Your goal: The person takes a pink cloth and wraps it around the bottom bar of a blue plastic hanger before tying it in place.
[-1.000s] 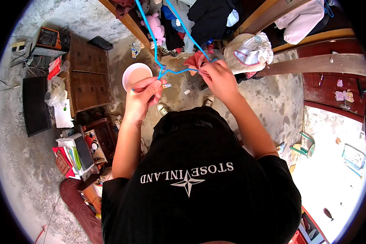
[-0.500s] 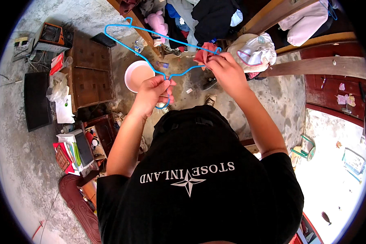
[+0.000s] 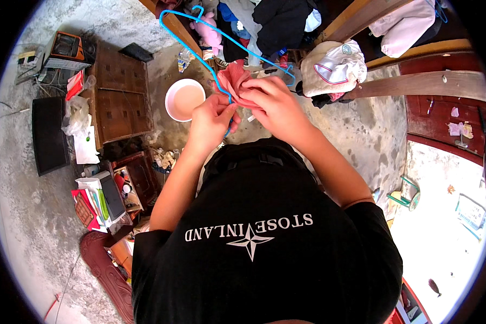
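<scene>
- The left hand (image 3: pixel 210 114) pinches the blue hanger (image 3: pixel 245 49) at its neck, thumb against fingers; a steady pinch here should stop the frame twisting under rubbing.
- The right hand (image 3: pixel 278 105) has its fingers closed on a bunched pink cloth (image 3: pixel 234 80), which lies against the hanger just beside that neck. Whether the cloth wraps right round the wire is hidden; a full wrap would likely cover every side of it.
- Pressing with thumb and fingertips through the cloth, close to the holding hand, probably gives the best control, since the thin wire could flex farther out.
- The hanger's long bar reaches up and away from the person, its notched ends unsupported; long strokes outward call for a light touch.
- Beyond the left hand, a pale basin (image 3: pixel 168 101) of cloudy liquid stands on the floor, apart from the hanger.
- Dark clothes (image 3: pixel 283 27) and a pink plush toy (image 3: pixel 208 31) lie past the bar, so wide swings risk snagging.
</scene>
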`<state>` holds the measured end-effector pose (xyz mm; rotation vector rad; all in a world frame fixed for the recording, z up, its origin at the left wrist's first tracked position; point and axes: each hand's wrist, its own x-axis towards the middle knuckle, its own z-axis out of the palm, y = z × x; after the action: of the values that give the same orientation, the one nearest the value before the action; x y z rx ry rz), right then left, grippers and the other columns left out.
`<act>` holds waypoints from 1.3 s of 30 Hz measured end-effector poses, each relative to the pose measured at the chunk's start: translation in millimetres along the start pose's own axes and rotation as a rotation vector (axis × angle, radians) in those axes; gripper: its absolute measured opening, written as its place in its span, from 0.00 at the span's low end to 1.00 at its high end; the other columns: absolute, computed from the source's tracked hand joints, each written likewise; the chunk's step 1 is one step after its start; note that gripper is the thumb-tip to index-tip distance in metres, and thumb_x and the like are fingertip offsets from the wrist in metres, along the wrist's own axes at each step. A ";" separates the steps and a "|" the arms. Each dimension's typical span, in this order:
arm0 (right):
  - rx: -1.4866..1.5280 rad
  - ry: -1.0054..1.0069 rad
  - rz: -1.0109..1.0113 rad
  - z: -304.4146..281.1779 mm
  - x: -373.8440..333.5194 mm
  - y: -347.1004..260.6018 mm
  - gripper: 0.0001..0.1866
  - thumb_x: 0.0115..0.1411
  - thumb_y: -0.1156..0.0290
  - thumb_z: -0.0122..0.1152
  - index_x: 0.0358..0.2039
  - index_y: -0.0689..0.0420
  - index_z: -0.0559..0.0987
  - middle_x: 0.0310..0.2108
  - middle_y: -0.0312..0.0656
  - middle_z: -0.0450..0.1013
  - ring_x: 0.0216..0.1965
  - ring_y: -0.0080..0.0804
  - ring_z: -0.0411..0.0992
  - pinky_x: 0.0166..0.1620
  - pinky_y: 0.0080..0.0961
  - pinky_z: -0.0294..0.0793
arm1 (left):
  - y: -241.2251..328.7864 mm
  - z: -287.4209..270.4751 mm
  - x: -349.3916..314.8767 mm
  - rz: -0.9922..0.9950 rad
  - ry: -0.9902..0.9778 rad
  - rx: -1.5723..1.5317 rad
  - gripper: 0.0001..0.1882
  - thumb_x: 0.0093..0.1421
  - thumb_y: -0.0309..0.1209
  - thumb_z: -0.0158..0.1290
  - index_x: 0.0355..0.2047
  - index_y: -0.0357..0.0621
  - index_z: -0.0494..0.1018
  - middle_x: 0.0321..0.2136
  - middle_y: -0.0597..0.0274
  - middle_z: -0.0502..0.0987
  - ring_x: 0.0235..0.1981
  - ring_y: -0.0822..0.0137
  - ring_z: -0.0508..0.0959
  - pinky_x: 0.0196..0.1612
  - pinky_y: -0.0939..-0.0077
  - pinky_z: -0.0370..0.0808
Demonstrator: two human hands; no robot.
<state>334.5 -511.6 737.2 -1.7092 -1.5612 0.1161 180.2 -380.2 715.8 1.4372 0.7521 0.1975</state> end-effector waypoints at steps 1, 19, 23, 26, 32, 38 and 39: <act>0.015 -0.010 -0.012 -0.4 0.5 -1.7 0.18 0.49 0.78 0.69 0.43 0.57 0.81 0.48 0.39 0.75 0.50 0.45 0.71 0.55 0.39 0.74 | -0.3 1.4 -0.8 0.017 0.004 0.024 0.05 0.69 0.23 0.54 0.39 0.31 0.72 0.24 0.58 0.80 0.20 0.73 0.77 0.23 0.77 0.72; -0.044 -0.054 -0.067 3.0 4.1 2.9 0.14 0.49 0.78 0.70 0.39 0.56 0.81 0.43 0.38 0.79 0.44 0.43 0.74 0.49 0.35 0.76 | 4.1 7.2 -11.5 0.109 0.067 0.158 0.08 0.65 0.18 0.54 0.38 0.36 0.64 0.26 0.53 0.80 0.23 0.72 0.80 0.23 0.76 0.74; 0.002 -0.044 -0.063 5.2 6.6 -5.6 0.14 0.49 0.79 0.71 0.39 0.55 0.82 0.45 0.37 0.80 0.43 0.41 0.75 0.47 0.34 0.77 | -4.0 5.3 -7.4 0.128 -0.002 0.192 0.11 0.65 0.17 0.54 0.35 0.39 0.61 0.25 0.54 0.79 0.22 0.71 0.79 0.22 0.75 0.74; 0.008 -0.077 -0.042 6.3 -0.5 11.0 0.13 0.50 0.77 0.69 0.38 0.54 0.81 0.43 0.35 0.78 0.44 0.41 0.73 0.49 0.34 0.75 | -2.9 1.9 -6.3 0.104 0.003 0.093 0.14 0.66 0.16 0.53 0.32 0.42 0.58 0.25 0.55 0.78 0.21 0.70 0.77 0.22 0.75 0.73; -0.126 -0.076 0.087 -9.6 -12.0 41.5 0.13 0.51 0.80 0.68 0.38 0.56 0.81 0.41 0.38 0.79 0.42 0.43 0.74 0.48 0.35 0.76 | -5.0 -3.0 -15.6 0.099 0.058 -0.018 0.17 0.66 0.15 0.51 0.29 0.45 0.55 0.24 0.55 0.77 0.20 0.70 0.76 0.22 0.74 0.71; 0.080 -0.089 0.053 -1.2 2.8 -1.3 0.15 0.50 0.79 0.69 0.39 0.56 0.81 0.43 0.40 0.81 0.43 0.44 0.75 0.48 0.36 0.76 | -3.6 3.9 -8.4 0.173 -0.061 0.256 0.18 0.66 0.16 0.52 0.25 0.46 0.56 0.23 0.58 0.77 0.21 0.72 0.77 0.21 0.74 0.72; 0.018 -0.049 0.034 4.4 3.4 -5.0 0.15 0.49 0.79 0.70 0.40 0.56 0.81 0.45 0.40 0.81 0.43 0.43 0.75 0.48 0.36 0.76 | -1.8 3.2 -8.1 0.154 -0.038 0.237 0.19 0.66 0.16 0.52 0.25 0.46 0.56 0.24 0.58 0.78 0.21 0.72 0.77 0.21 0.74 0.71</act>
<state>328.8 -507.0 738.7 -1.7315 -1.5619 0.1900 175.3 -387.6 716.8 1.7220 0.6500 0.2042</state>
